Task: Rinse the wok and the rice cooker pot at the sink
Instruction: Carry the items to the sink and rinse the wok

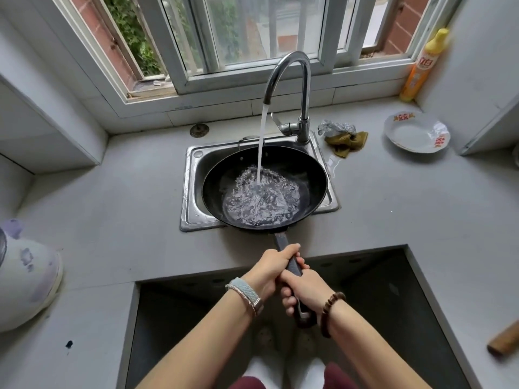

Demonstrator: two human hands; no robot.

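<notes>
Black steel wok [311,175]: lies over the small stainless sink [193,192], nearly filling it; its near rim overlaps the sink's front edge. I cannot tell whether it rests there or is carried.
Long axis: the dark straight handle [280,242] runs from the wok's near rim straight back toward the person, across the grey worktop [112,206].
Left hand [269,265]: nearer the wok, wrapped round the middle of the handle, fingers [290,249] curled over it.
Right hand [304,289]: just behind and touching the left, gripping the handle's end, fingers [287,300] closed round it.
Water: a stream [261,147] falls from the chrome gooseneck tap [289,77] into the far half of the wok, where a shallow churning pool has gathered.
Wok's look: dark, wet and glossy inside, with no residue that I can make out.
Next move, as a judgement: swirling or tipping would pivot on the handle, with the wok lying straight ahead of both hands.
Rice cooker pot: not in view; a white and lilac appliance [28,276] stands on the worktop at far left.
</notes>
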